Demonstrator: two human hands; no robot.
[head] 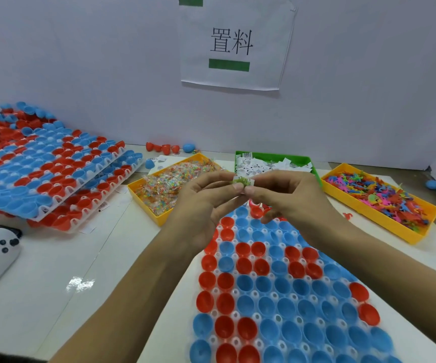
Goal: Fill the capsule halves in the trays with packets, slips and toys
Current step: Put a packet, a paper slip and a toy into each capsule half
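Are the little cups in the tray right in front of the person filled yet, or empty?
Mostly empty: the red and blue capsule halves in the near tray show bare insides. The farthest rows sit behind the hands, so cannot tell there.

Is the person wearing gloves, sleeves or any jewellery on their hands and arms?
No. The left hand and right hand are bare, without gloves, and no rings, watch or bracelet show. Both forearms are uncovered as far as the frame's bottom edge; no sleeve is in view.
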